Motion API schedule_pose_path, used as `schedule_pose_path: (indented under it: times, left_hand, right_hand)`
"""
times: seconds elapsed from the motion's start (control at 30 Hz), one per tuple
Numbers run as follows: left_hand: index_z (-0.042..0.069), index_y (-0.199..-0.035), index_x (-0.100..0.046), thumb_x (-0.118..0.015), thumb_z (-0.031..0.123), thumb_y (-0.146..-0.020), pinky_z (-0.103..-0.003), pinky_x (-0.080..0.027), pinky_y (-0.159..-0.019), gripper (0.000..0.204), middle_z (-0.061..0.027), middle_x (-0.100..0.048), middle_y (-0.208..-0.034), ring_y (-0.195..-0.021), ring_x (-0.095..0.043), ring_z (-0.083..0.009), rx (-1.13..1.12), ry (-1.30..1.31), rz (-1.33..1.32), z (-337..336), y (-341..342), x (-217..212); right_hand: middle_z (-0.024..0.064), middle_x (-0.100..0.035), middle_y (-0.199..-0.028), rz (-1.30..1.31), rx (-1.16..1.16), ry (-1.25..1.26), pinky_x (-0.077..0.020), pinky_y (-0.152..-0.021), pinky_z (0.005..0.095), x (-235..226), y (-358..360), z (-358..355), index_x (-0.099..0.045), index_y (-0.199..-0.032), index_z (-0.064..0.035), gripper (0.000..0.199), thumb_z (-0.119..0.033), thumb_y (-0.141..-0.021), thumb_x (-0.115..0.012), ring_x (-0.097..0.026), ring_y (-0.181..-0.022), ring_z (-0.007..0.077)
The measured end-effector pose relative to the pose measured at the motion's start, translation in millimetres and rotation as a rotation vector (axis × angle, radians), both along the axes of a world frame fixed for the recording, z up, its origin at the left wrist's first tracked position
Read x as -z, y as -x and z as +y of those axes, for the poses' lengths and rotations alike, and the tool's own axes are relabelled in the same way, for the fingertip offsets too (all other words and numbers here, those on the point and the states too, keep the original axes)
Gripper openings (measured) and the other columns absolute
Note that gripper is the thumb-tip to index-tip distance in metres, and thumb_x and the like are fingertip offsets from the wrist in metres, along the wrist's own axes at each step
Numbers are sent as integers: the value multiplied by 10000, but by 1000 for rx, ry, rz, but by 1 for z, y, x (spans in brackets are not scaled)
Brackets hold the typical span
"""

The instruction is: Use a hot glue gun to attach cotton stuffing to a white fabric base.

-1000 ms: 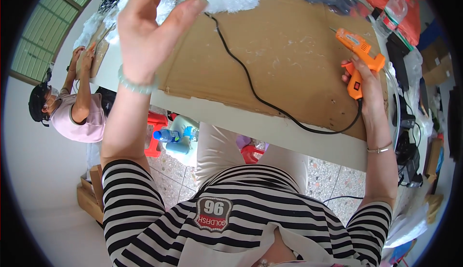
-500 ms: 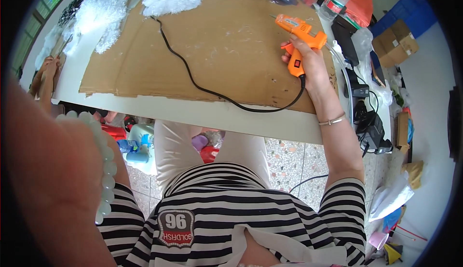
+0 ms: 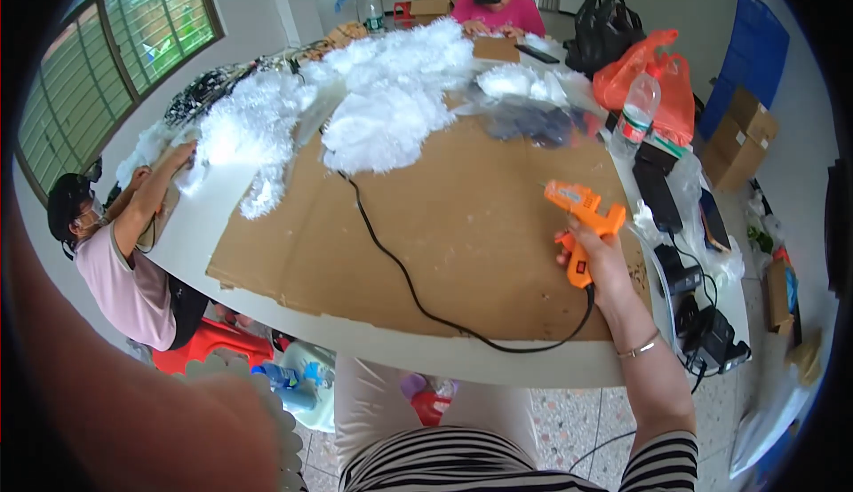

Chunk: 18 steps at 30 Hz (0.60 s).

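Note:
My right hand (image 3: pixel 602 261) is wrapped round the grip of an orange glue gun (image 3: pixel 582 217), holding it over the right side of a brown cardboard sheet (image 3: pixel 480 252). The nozzle points up and to the left. From the grip's bottom a black cord (image 3: pixel 400 270) loops across the cardboard toward the white material at the far side. My left hand (image 3: pixel 133 385) is raised very close at the left, large and blurred, with a pale bead bracelet (image 3: pixel 286 430) at the wrist. Its fingers do not show.
White fluffy tinsel-like material (image 3: pixel 391 119) heaps along the far side. A plastic bottle (image 3: pixel 635 110), red bag (image 3: pixel 671 79) and black adapters (image 3: pixel 706 337) line the right edge. One co-worker (image 3: pixel 124 270) sits at the left; another person (image 3: pixel 502 8) works at the far end.
The view has tilted up, bringing the far end and both other people into sight. My right hand still holds the glue gun over the cardboard; my left hand stays raised close by.

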<state>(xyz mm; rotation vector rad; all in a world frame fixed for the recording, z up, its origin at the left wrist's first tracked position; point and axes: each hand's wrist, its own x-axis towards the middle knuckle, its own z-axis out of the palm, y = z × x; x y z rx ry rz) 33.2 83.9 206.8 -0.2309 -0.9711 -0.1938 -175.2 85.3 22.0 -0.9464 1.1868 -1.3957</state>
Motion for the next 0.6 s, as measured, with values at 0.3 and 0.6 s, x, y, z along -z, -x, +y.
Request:
schedule_pose_path:
  times: [0.3, 0.6]
  left_hand:
    - [103, -1057, -583, -430, 261, -906, -502, -281, -959, 267, -55, -603, -1081, -1085, -515, -271, -83, 569, 8, -6, -21, -109]
    - [115, -1042, -585, -396, 272, -921, -539, -241, -987, 274, -44, -599, -1096, -1106, -502, -282, -113, 679, 144, -1, -17, -96]
  right_hand:
    - [70, -571, -764, -82, 8, 55, -500, -534, 285, 7, 4, 9, -520, -1026, -42, 192, -134, -863, -563, -571, -649, 152]
    - [97, -584, -775, 3, -11, 25, -492, -524, 294, 8, 9, 6, -507, -1038, -46, 210, -152, -862, -551, -565, -618, 165]
